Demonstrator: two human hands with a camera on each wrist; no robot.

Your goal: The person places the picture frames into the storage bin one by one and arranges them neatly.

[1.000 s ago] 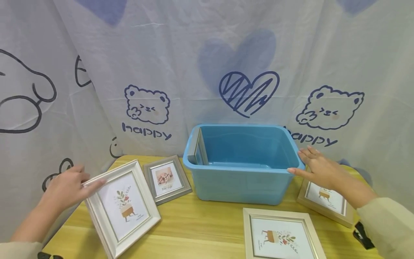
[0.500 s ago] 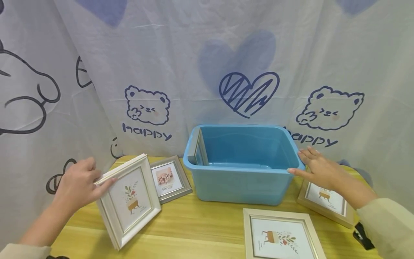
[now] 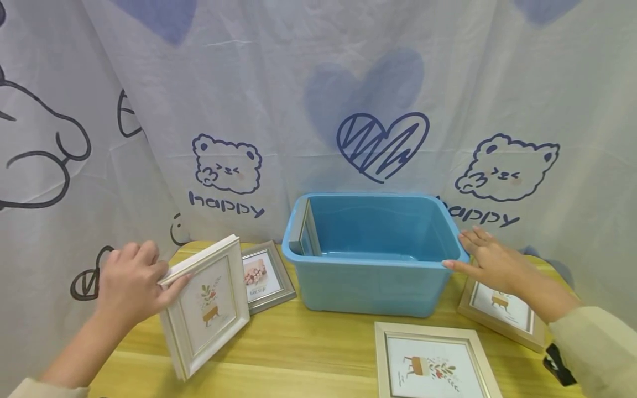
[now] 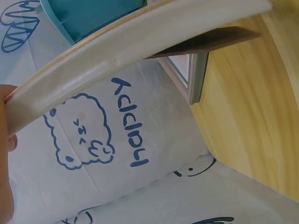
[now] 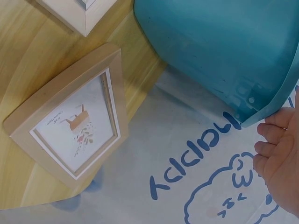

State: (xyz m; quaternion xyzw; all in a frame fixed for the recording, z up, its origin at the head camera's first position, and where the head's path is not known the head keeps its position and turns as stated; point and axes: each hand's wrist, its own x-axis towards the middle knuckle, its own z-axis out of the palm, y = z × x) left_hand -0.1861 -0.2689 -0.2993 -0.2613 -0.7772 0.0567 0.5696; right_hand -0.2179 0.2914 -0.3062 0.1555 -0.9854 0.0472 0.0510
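My left hand [image 3: 131,284] pinches the upper left corner of a white picture frame [image 3: 211,304], thumb over the front. The frame is tilted up off the table, and its picture of a potted plant faces me. From the left wrist, the frame's pale edge [image 4: 93,70] shows, with a dark flap, perhaps its stand, behind it. My right hand [image 3: 495,265] rests at the right rim of a blue plastic tub [image 3: 368,290], fingers fairly straight. Inside the tub, a picture frame [image 3: 301,226] stands upright against the left wall.
A grey picture frame [image 3: 269,279] lies left of the tub, partly behind the held one. A cream picture frame [image 3: 438,365] lies at the front, and a tan one [image 5: 70,121] right of the tub. A printed curtain [image 3: 298,110] hangs behind the wooden table [image 3: 308,354].
My left hand has lifted the white picture frame and moved it to the right, turning it steeper and more edge-on. My right hand and the tub have stayed put.
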